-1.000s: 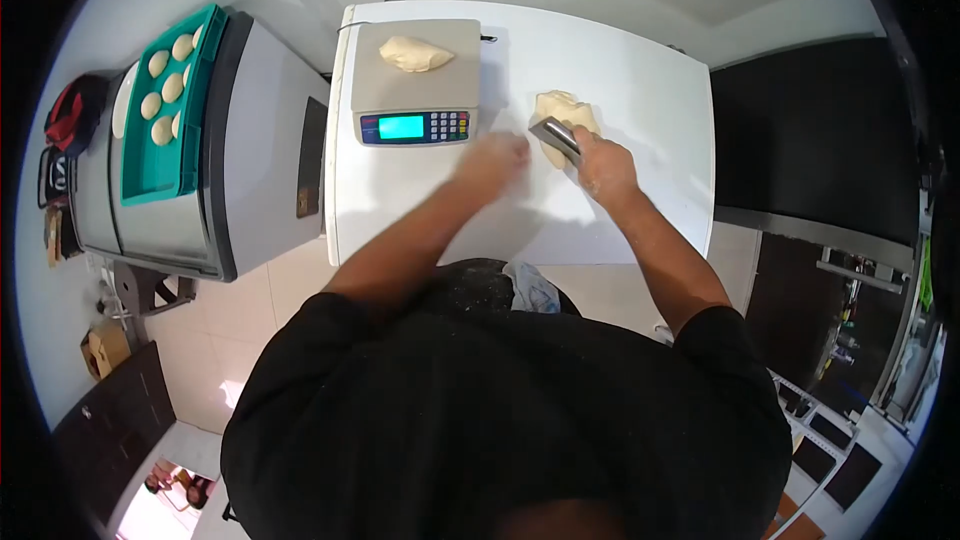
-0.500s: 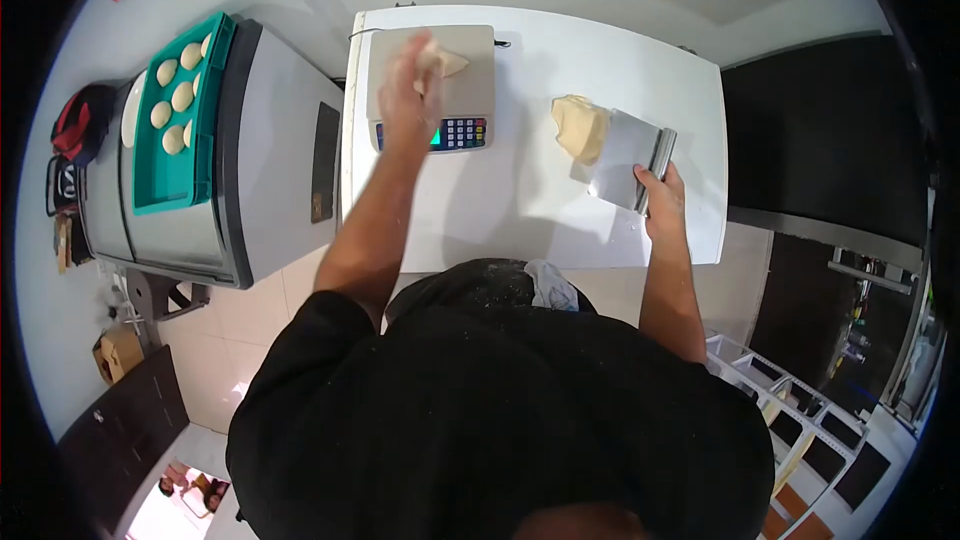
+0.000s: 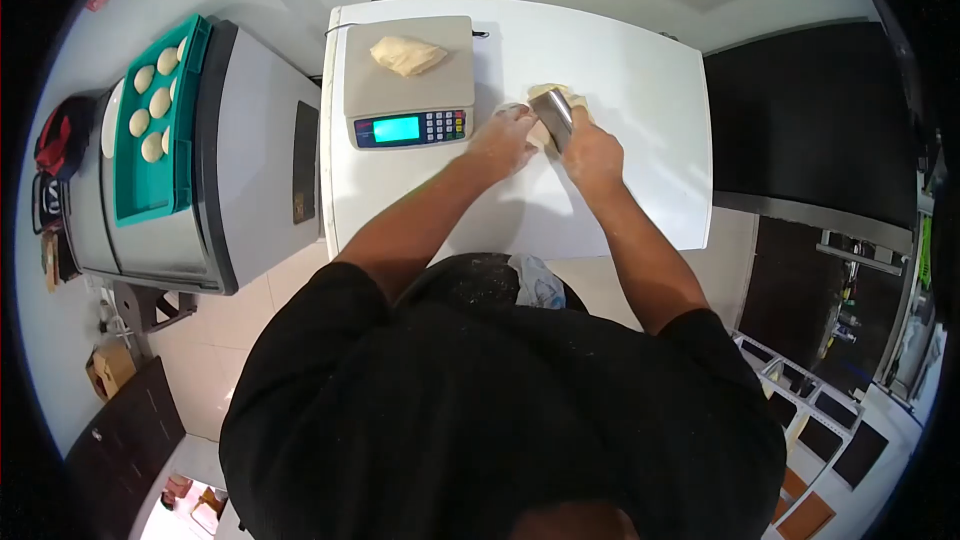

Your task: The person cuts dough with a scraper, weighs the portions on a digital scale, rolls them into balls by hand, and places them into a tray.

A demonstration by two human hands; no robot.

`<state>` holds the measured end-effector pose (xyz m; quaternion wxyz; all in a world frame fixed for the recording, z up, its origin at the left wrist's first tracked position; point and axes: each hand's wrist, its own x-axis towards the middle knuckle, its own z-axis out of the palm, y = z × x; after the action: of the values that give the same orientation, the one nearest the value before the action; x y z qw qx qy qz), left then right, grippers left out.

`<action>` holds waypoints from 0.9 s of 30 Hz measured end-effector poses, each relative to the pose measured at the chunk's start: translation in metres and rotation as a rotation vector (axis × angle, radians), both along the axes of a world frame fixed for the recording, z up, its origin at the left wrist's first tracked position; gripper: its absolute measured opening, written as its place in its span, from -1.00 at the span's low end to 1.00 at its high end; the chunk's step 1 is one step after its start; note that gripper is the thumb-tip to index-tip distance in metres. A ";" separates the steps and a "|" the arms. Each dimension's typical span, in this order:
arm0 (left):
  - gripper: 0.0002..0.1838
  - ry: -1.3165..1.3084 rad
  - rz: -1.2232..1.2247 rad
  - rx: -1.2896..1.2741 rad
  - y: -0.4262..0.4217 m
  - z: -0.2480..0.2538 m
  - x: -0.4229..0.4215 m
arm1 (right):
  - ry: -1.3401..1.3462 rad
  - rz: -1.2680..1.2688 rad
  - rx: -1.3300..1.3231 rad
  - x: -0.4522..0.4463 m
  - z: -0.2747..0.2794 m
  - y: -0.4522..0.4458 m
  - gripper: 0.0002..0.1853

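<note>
On the table (image 3: 655, 140), the right hand (image 3: 595, 155) holds a metal scraper (image 3: 554, 115) against the unportioned dough (image 3: 539, 134); the left hand (image 3: 504, 144) is alongside, its grip indeterminable. One separate piece (image 3: 407, 55) rests on the scale (image 3: 410, 100); rounded balls (image 3: 160, 103) already occupy the green tray (image 3: 148, 192).

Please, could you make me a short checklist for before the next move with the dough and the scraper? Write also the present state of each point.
1. Scraper gripped by the right hand: ok.
2. Left hand safely away from the scraper's edge: cannot tell; it is close by, and the edge is hidden.
3. Dough piece resting fully on the scale: ok.
4. Display lit: ok. Its reading: cannot tell.
5. Dough on the table cut through: cannot tell; hands and scraper cover it.
6. Free space in the green tray: ok, at its near end.
</note>
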<state>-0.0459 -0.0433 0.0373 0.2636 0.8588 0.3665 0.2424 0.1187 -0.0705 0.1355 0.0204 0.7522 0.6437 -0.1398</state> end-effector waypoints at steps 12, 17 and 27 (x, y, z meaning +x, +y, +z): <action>-0.71 -0.429 0.514 -0.117 0.040 0.056 -0.066 | 1.561 -0.788 0.296 0.063 -0.036 -0.025 -0.60; -0.73 -0.146 0.684 0.507 0.080 0.062 -0.171 | 1.463 -0.910 0.253 0.086 -0.055 -0.074 -0.63; -0.60 -0.599 0.734 -0.074 0.040 0.119 -0.203 | 1.393 -0.772 0.235 0.074 -0.024 -0.087 -0.65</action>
<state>-0.2491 -0.0028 0.1558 0.2851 0.5546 0.5621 0.5433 0.1927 -0.1577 0.1113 -0.5148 0.6588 0.2135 -0.5054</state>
